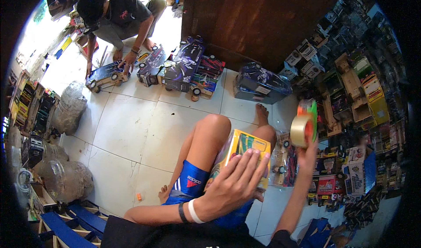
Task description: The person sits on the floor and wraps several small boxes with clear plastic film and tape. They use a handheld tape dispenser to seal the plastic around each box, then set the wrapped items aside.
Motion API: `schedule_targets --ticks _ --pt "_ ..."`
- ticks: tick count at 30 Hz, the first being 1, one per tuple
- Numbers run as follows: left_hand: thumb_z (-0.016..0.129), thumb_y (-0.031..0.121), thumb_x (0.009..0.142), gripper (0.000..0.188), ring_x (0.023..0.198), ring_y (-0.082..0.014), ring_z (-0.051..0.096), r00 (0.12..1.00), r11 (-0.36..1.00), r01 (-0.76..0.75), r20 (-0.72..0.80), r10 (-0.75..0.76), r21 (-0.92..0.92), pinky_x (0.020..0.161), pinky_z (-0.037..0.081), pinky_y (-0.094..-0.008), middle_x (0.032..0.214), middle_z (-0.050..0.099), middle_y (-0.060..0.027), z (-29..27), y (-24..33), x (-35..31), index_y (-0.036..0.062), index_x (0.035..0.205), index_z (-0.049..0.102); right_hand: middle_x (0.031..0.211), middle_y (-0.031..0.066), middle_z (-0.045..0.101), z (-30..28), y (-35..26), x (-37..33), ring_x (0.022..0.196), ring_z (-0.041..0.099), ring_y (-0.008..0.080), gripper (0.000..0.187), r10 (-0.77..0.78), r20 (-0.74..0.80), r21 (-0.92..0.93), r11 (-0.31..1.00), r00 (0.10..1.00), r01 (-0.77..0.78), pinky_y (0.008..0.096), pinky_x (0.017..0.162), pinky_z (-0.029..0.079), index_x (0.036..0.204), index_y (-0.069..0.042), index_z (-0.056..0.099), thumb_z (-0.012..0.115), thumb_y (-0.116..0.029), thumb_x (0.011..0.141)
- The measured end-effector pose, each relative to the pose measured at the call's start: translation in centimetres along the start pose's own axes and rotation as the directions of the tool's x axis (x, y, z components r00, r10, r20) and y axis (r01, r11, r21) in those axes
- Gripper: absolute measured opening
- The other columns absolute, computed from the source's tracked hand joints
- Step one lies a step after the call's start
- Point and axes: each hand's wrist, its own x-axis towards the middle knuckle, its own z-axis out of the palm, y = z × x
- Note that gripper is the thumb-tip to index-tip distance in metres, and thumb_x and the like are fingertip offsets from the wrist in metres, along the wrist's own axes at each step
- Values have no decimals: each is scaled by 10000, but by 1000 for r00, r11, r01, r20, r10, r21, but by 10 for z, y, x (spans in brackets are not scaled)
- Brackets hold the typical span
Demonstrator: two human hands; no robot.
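Observation:
My left hand (pixel 237 180) lies with fingers stretched flat over a glossy yellow printed box (pixel 248 140), which rests tilted on my lap between my knees. The palm covers much of the box's upper face, and its lower end is hidden. Raised out to the right, my right hand (pixel 308 153) is closed round a tape dispenser (pixel 312 107) in orange and green. A wide roll of tan tape (pixel 299 132) sits on it. The dispenser is apart from the box.
Across the floor a person (pixel 125 20) crouches, both hands on a toy truck (pixel 107 77). Several toy trucks (pixel 186 64) and a dark box (pixel 262 83) stand ahead. Stacked toy vehicles (pixel 333 182) line the right side; plastic-wrapped bundles (pixel 68 180) lie left.

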Motion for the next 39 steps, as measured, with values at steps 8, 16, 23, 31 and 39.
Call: schedule_targets --ticks 8,16,23,31,39 --pt "577 694 897 907 1405 -324 589 1000 998 -29 -5 29 -59 1194 422 -487 1489 624 -191 1 3 -1 67 1552 553 1024 105 782 258 -127 -20 908 746 152 366 179 922 -372 656 343 657 315 805 607 1168 -5 766 703 -98 819" --pt "608 685 884 900 1353 -329 631 997 992 -74 -20 72 -101 1162 471 -477 1459 637 -207 0 -9 4 56 1526 571 989 219 793 367 -113 -29 852 769 334 362 767 620 -104 287 -164 952 394 797 630 1059 35 800 681 -137 764" --pt "653 685 857 850 1285 -321 680 994 980 -107 -27 104 -167 1115 517 -455 1410 679 -192 2 -20 9 124 1495 627 997 218 794 370 -113 -33 886 769 338 410 826 556 -34 130 -89 991 430 775 638 1127 4 812 685 -119 757" --pt "657 723 896 741 1305 -277 688 990 987 -141 -16 140 -77 1148 488 -434 1412 700 -158 4 -31 8 226 1445 695 1255 192 758 156 -141 -10 1015 792 350 598 131 981 -192 529 144 826 396 888 639 1235 -51 769 743 -19 638" --pt "799 687 821 760 1319 -231 663 982 973 -151 -138 128 -175 1061 497 -394 1436 689 -131 3 -34 9 143 1347 745 1259 142 756 82 -126 -24 1053 782 352 569 22 938 -282 633 346 721 385 912 618 1213 -71 777 804 8 650"
